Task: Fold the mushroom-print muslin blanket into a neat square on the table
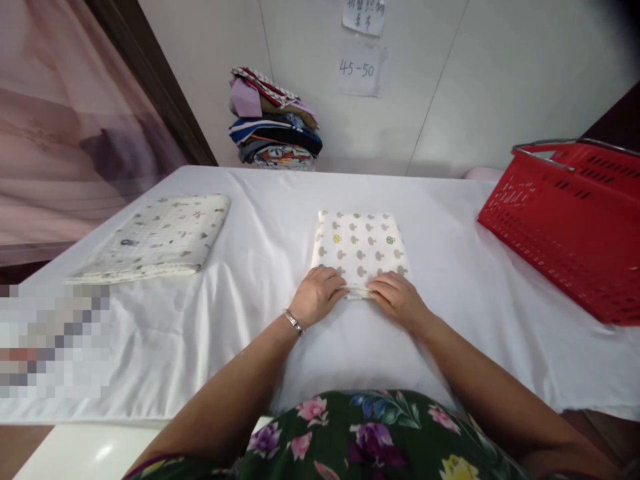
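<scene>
A small folded white cloth [360, 243] with grey mushroom-like prints and a few yellow and green ones lies flat in front of me. My left hand [319, 293], with a silver bracelet at the wrist, grips the cloth's near left edge. At the near right edge, my right hand [399, 299] has its fingers closed on the same cloth. Between the two hands the layered near edge shows. Both thumbs are at the near side, and the fingertips rest on top of the fold.
Left on the white-covered table [250, 267] lies a larger folded patterned cloth [165, 233]. A red plastic basket [575, 233] with a metal handle stands at the right. Behind the table's far edge rises a stack of folded fabrics [275, 123], beside a wall with paper notes [360, 70].
</scene>
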Action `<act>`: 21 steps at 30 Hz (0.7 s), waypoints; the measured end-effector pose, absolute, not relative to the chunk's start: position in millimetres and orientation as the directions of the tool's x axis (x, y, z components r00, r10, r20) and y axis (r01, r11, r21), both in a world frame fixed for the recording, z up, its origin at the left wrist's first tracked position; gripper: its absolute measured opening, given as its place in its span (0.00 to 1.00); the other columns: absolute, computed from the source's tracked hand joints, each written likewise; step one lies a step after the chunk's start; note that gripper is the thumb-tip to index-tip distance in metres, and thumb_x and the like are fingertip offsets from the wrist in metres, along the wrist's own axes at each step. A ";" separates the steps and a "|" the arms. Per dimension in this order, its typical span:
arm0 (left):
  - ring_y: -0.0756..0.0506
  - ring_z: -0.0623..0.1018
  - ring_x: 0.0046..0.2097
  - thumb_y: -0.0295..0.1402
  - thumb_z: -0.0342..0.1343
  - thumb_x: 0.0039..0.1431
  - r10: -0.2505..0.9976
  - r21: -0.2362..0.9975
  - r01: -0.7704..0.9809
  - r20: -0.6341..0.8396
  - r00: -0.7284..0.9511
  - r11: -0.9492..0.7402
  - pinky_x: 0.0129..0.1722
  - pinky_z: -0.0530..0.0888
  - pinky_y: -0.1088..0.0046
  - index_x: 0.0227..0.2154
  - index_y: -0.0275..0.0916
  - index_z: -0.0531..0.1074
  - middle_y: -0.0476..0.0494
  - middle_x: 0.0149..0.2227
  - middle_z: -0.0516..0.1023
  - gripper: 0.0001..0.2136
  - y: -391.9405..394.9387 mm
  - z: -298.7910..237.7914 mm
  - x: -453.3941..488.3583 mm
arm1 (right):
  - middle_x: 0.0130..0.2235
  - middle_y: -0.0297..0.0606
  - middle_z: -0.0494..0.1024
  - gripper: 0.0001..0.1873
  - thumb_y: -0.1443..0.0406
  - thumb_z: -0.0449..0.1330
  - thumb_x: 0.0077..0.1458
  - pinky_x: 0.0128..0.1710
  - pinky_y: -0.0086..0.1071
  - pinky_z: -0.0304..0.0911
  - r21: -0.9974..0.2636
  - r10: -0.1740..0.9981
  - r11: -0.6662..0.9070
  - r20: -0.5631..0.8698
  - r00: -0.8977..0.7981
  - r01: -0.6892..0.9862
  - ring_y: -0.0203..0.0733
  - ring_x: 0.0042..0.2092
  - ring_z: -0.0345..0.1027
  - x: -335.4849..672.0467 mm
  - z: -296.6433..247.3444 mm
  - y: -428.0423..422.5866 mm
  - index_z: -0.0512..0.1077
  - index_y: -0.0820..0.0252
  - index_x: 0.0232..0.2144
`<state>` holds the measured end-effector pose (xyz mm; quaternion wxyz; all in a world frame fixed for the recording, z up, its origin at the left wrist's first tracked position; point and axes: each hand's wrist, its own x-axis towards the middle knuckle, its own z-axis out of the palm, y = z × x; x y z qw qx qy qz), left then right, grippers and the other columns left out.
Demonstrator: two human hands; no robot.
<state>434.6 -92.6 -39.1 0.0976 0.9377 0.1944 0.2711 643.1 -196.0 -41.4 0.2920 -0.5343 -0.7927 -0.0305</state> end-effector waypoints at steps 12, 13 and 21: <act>0.47 0.70 0.37 0.34 0.49 0.59 0.425 0.268 0.330 0.511 0.747 -0.905 0.40 0.68 0.66 0.35 0.39 0.69 0.45 0.34 0.71 0.06 -95.4 -40.8 437.0 | 0.36 0.42 0.72 0.12 0.72 0.46 0.58 0.37 0.37 0.61 -0.226 0.796 0.398 0.567 -0.212 0.889 0.42 0.37 0.63 638.3 -44.3 -194.7 0.69 0.60 0.38; 0.47 0.70 0.37 0.33 0.49 0.59 0.430 0.266 0.339 0.513 0.743 -0.902 0.40 0.68 0.66 0.34 0.39 0.69 0.44 0.34 0.71 0.06 -95.6 -40.6 437.2 | 0.36 0.42 0.72 0.12 0.71 0.46 0.58 0.37 0.37 0.61 -0.224 0.802 0.395 0.556 -0.216 0.891 0.42 0.37 0.63 638.2 -44.1 -194.7 0.69 0.60 0.37; 0.46 0.69 0.38 0.29 0.47 0.58 0.409 0.172 0.377 0.514 0.754 -0.910 0.40 0.67 0.66 0.32 0.39 0.69 0.45 0.33 0.70 0.05 -97.6 -36.8 437.2 | 0.38 0.42 0.71 0.10 0.66 0.49 0.59 0.39 0.37 0.60 -0.222 0.837 0.414 0.474 -0.273 0.883 0.42 0.38 0.61 638.5 -40.3 -196.7 0.68 0.60 0.40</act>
